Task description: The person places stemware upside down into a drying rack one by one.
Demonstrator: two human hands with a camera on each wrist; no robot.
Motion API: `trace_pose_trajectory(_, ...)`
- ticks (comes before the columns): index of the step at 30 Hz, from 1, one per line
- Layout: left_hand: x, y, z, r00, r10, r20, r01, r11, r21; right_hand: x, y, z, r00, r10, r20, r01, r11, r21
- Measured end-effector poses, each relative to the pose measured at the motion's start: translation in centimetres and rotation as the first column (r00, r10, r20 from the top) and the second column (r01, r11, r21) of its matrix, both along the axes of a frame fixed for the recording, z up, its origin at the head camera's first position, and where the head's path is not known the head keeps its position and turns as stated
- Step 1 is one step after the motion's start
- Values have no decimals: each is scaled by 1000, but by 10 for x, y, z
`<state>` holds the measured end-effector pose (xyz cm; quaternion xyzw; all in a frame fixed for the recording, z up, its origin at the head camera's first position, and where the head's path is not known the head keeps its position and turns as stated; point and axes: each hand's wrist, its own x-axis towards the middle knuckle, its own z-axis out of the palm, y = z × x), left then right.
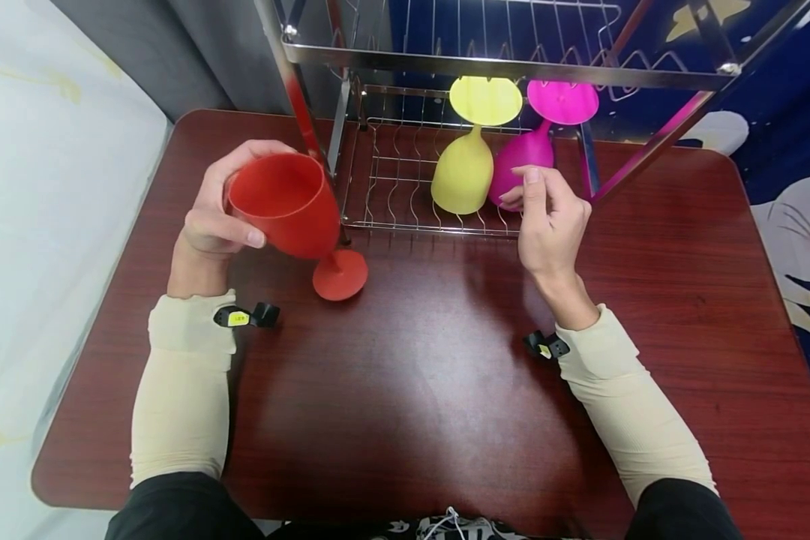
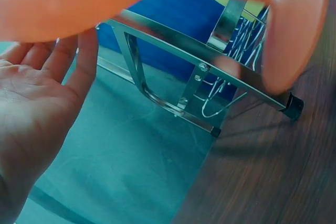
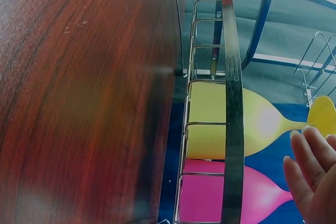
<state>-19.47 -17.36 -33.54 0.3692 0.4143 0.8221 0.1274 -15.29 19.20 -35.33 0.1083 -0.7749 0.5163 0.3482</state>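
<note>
A red goblet [image 1: 297,217] is in my left hand [image 1: 226,199], which grips the bowl near its rim, thumb on the near side and fingers round the far side. The goblet is tilted, its round foot toward the lower right, left of the rack. My right hand [image 1: 550,217] holds nothing; its fingers are loosely bent in front of the rack's lower tier. Upside down on that tier stand a yellow goblet [image 1: 462,174] and a magenta goblet [image 1: 523,157], side by side. In the right wrist view, the right fingers [image 3: 310,156] appear near the yellow goblet's stem.
A metal two-tier dish rack [image 1: 405,180] stands at the back of the brown table [image 1: 405,390]. Its upper tier [image 1: 499,64] overhangs the goblets' feet. Slanted metal posts flank the lower tier. A grey curtain [image 1: 196,60] hangs behind on the left.
</note>
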Motion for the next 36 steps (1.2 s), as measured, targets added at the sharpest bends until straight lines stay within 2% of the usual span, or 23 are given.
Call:
trace_pose_trajectory(4,3,1,1,1000,-28,4,28,999,-45,0,0,-1,1000,-7,4,7,1000,-9)
trace_pose_trajectory(8,6,3,4,1000,-11,-7,10,991,-134,0,-1,-2,1000,-18,7,18,1000,-22)
trace_pose_trajectory(23,14,21,11,995,16,-95,-43,954,-295,0,0,-1,1000,-16,1,16,1000,6)
trace_pose_trajectory(33,18,38,13,989,42,-141,-91,927,-364,0,-3,0,1000,-12,0,12,1000,-18)
trace_pose_trajectory(36,19,45,13,988,51,-144,-101,926,-365,0,-3,0,1000,-18,3,18,1000,-15)
